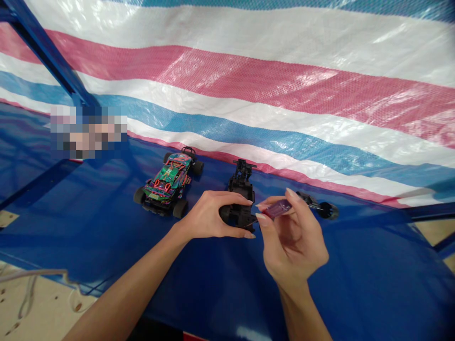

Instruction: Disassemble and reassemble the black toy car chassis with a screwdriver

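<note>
Green car (165, 179) nearby — left hand (209, 213) partly hides chassis (241, 184).

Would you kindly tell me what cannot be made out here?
In the head view:
Black frame: partly covered by the left hand.
Purple tool: tip too small to tell whether it touches the frame.
Black part: left end behind the right hand.
Pale cable: cut off by the left edge.
Pixelated patch: contents obscured.
</note>
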A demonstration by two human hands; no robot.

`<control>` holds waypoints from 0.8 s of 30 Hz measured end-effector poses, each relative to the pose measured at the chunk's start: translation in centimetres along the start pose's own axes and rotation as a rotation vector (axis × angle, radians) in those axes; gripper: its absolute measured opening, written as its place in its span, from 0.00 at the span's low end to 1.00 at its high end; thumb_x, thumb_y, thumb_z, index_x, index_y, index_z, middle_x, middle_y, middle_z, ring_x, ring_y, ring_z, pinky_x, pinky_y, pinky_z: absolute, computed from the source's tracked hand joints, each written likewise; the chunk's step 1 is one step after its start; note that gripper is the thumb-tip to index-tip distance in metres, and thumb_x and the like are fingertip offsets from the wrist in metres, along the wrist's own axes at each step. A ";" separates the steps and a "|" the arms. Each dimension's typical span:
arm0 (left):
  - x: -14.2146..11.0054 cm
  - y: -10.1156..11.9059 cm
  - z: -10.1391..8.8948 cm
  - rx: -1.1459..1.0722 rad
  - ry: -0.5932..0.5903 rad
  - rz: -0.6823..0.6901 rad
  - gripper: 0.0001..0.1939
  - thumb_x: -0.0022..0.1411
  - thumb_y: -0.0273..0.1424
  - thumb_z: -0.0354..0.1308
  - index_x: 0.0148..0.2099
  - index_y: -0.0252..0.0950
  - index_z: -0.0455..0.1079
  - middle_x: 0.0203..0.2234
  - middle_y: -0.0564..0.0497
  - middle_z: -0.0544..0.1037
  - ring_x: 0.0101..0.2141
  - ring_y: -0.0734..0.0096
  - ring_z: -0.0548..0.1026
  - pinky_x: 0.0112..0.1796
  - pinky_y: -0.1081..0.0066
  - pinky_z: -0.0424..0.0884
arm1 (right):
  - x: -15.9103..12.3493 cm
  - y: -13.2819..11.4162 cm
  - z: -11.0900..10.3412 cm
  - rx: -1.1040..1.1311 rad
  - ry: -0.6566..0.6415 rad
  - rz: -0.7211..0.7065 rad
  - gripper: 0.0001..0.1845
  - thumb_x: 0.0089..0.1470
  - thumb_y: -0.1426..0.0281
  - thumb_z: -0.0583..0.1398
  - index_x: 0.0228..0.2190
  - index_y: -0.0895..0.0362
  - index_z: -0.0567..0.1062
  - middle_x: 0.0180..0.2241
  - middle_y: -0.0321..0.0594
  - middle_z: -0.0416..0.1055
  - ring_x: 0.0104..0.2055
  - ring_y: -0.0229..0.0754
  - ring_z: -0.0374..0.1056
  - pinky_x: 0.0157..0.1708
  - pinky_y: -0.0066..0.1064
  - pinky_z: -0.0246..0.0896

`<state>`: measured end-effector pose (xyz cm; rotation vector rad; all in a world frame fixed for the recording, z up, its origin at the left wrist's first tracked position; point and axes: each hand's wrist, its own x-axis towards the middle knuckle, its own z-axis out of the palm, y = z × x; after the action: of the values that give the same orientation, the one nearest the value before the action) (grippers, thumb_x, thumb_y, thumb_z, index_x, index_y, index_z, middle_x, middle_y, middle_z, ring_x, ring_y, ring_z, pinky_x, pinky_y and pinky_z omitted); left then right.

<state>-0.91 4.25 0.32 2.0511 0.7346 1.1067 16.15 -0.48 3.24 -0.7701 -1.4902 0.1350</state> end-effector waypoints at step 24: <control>-0.1 -0.2 0.1 0.005 -0.013 -0.017 0.30 0.53 0.44 0.79 0.55 0.39 0.81 0.50 0.45 0.87 0.48 0.54 0.87 0.52 0.64 0.81 | -0.4 0.5 -0.4 0.028 -0.043 -0.016 0.42 0.53 0.81 0.71 0.65 0.44 0.72 0.46 0.41 0.79 0.42 0.46 0.78 0.40 0.43 0.81</control>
<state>-0.89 4.21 0.06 2.0510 0.7472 1.0821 16.63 -0.42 2.68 -0.7365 -1.5322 0.1607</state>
